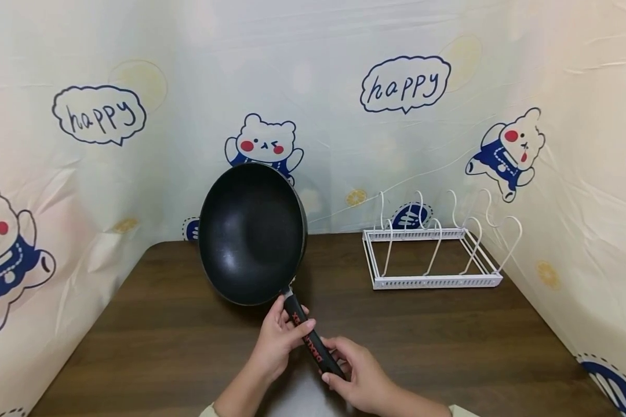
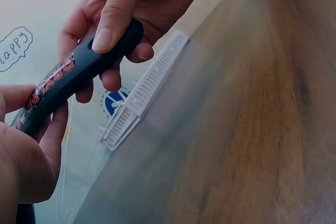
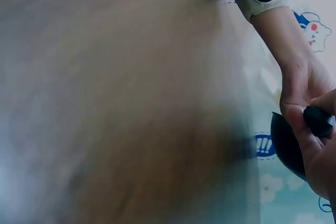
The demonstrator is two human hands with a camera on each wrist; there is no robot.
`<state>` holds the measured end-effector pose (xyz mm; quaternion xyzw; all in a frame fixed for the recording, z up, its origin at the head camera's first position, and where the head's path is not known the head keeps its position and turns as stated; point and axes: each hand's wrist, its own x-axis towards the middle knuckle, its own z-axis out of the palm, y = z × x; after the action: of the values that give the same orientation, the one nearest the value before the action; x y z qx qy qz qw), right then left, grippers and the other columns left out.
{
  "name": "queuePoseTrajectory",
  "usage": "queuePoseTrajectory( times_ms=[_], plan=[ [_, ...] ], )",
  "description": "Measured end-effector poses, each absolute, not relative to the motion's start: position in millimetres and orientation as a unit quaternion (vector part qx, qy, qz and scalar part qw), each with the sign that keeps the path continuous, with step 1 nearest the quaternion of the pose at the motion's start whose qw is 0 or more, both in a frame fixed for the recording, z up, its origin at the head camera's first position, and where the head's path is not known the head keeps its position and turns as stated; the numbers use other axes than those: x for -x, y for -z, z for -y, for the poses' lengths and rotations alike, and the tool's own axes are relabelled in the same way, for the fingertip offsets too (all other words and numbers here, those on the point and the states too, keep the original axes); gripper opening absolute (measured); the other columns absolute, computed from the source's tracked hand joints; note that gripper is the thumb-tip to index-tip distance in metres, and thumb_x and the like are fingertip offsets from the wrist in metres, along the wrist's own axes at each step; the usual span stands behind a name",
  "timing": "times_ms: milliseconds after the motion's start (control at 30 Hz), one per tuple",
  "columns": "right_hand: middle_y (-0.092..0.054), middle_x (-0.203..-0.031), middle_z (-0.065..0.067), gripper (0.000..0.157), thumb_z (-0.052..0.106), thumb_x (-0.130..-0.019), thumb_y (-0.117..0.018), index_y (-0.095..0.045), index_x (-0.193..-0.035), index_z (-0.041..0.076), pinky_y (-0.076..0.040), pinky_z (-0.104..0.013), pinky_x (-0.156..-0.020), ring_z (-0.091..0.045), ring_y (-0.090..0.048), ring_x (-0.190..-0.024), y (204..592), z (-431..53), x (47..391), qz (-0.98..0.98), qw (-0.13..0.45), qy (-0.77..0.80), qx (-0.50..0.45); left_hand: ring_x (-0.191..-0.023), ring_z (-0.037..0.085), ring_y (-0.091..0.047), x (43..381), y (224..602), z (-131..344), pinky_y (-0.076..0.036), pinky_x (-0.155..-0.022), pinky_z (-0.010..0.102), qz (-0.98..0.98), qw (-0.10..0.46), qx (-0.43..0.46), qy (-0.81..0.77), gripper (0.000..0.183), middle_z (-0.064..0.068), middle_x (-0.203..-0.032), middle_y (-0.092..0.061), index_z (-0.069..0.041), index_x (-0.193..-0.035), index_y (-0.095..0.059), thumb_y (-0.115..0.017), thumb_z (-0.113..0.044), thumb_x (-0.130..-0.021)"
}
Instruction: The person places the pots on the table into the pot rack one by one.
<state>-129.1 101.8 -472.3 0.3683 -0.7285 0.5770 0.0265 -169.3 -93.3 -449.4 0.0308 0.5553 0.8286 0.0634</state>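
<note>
A black wok (image 1: pixel 253 234) is held up over the table, its dark inside facing the head camera and its handle (image 1: pixel 313 339) slanting down to the right. My left hand (image 1: pixel 280 336) grips the handle close to the pan, thumb laid across the top. Near the handle's end, my right hand (image 1: pixel 357 370) holds it between thumb and fingers. Red lettering on the handle (image 2: pixel 58 80) shows in the left wrist view, with both hands around it. In the right wrist view the handle's end (image 3: pixel 318 121) overlaps the left hand, and part of the wok (image 3: pixel 289 145) shows behind.
A white rack (image 1: pixel 438 282) with several upright curved wire dividers stands at the back right of the brown wooden table (image 1: pixel 162 336). Behind and beside the table hangs a pale cloth (image 1: pixel 328 58) printed with bears and the word "happy".
</note>
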Motion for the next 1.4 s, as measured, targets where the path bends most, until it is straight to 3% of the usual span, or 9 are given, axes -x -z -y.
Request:
queuePoseTrajectory(
  times_ms=[100, 233, 367, 467, 600, 833, 1000, 1133, 1400],
  plan=[
    [-0.059, -0.113, -0.025, 0.044, -0.007, -0.086, -0.068, -0.049, -0.126, -0.004, -0.059, -0.031, -0.067, -0.017, -0.066, -0.088, 468.6, -101.5, 128.0, 0.693, -0.032, -0.628, -0.353, -0.089, 0.019, -0.065, 168.6, 447.5, 94.4, -0.057, -0.072, 0.034, -0.555, 0.068, -0.038, -0.828, 0.071, 0.011, -0.107, -0.055, -0.003, -0.140, -0.030, -0.070, 0.009, -0.083],
    [-0.055, -0.121, -0.027, 0.047, -0.005, -0.090, -0.063, -0.039, -0.130, -0.013, -0.058, -0.031, -0.072, -0.024, -0.067, -0.093, 458.7, -101.7, 128.6, 0.598, -0.190, -0.728, -0.278, -0.096, 0.024, -0.066, 169.4, 444.1, 96.3, -0.057, -0.080, 0.037, -0.547, 0.070, -0.060, -0.832, 0.072, 0.012, -0.109, -0.051, -0.004, -0.143, -0.027, -0.066, 0.011, -0.085],
    [-0.062, -0.118, -0.017, 0.037, 0.003, -0.099, -0.053, -0.042, -0.132, -0.009, -0.054, -0.029, -0.079, -0.019, -0.066, -0.095, 454.6, -105.5, 132.1, 0.466, -0.344, -0.790, -0.203, -0.094, 0.022, -0.066, 169.3, 441.6, 99.3, -0.056, -0.081, 0.035, -0.542, 0.084, -0.089, -0.831, 0.075, 0.013, -0.111, -0.051, -0.003, -0.146, -0.023, -0.065, 0.011, -0.086],
    [-0.064, -0.116, -0.010, 0.032, 0.006, -0.102, -0.044, -0.046, -0.133, -0.004, -0.053, -0.030, -0.082, -0.017, -0.064, -0.097, 455.9, -108.0, 132.3, 0.389, -0.400, -0.807, -0.196, -0.094, 0.020, -0.066, 168.3, 439.7, 100.6, -0.056, -0.081, 0.034, -0.541, 0.099, -0.123, -0.826, 0.078, 0.012, -0.112, -0.052, -0.002, -0.149, -0.020, -0.066, 0.007, -0.086],
    [-0.063, -0.112, -0.007, 0.032, 0.007, -0.102, -0.044, -0.047, -0.134, 0.003, -0.053, -0.031, -0.083, -0.016, -0.064, -0.096, 457.7, -108.2, 130.1, 0.351, -0.416, -0.810, -0.220, -0.094, 0.019, -0.067, 167.5, 438.1, 99.8, -0.057, -0.079, 0.031, -0.533, 0.110, -0.161, -0.824, 0.079, 0.009, -0.111, -0.053, -0.005, -0.150, -0.021, -0.067, 0.005, -0.086],
    [-0.062, -0.109, -0.005, 0.023, 0.006, -0.101, -0.048, -0.045, -0.122, 0.014, -0.055, -0.031, -0.080, -0.016, -0.066, -0.093, 458.0, -106.2, 126.4, 0.337, -0.400, -0.814, -0.252, -0.096, 0.021, -0.065, 168.1, 430.1, 95.8, -0.056, -0.076, 0.030, -0.540, 0.133, -0.186, -0.810, 0.077, 0.012, -0.121, -0.050, -0.010, -0.152, -0.026, -0.069, 0.000, -0.088],
    [-0.062, -0.107, -0.005, 0.021, 0.003, -0.100, -0.048, -0.046, -0.118, 0.013, -0.056, -0.030, -0.077, -0.016, -0.066, -0.091, 460.1, -108.6, 123.6, 0.351, -0.377, -0.819, -0.253, -0.096, 0.019, -0.059, 168.5, 426.7, 92.4, -0.055, -0.073, 0.028, -0.549, 0.140, -0.166, -0.807, 0.076, 0.011, -0.115, -0.049, -0.005, -0.148, -0.032, -0.072, 0.002, -0.084],
    [-0.062, -0.107, -0.006, 0.020, 0.001, -0.099, -0.048, -0.047, -0.116, 0.012, -0.056, -0.030, -0.077, -0.017, -0.066, -0.091, 462.4, -110.7, 122.4, 0.366, -0.364, -0.817, -0.259, -0.091, 0.019, -0.063, 165.5, 426.7, 88.4, -0.057, -0.072, 0.030, -0.539, 0.126, -0.136, -0.822, 0.072, 0.010, -0.108, -0.055, 0.004, -0.141, -0.037, -0.075, 0.008, -0.079],
    [-0.060, -0.105, -0.008, 0.023, 0.002, -0.097, -0.056, -0.045, -0.116, 0.009, -0.055, -0.034, -0.079, -0.019, -0.065, -0.089, 463.1, -113.3, 123.4, 0.407, -0.342, -0.809, -0.249, -0.097, 0.024, -0.066, 160.5, 428.5, 83.6, -0.058, -0.076, 0.037, -0.520, 0.103, -0.110, -0.841, 0.073, 0.016, -0.115, -0.060, 0.001, -0.135, -0.033, -0.075, 0.011, -0.076]
  ],
)
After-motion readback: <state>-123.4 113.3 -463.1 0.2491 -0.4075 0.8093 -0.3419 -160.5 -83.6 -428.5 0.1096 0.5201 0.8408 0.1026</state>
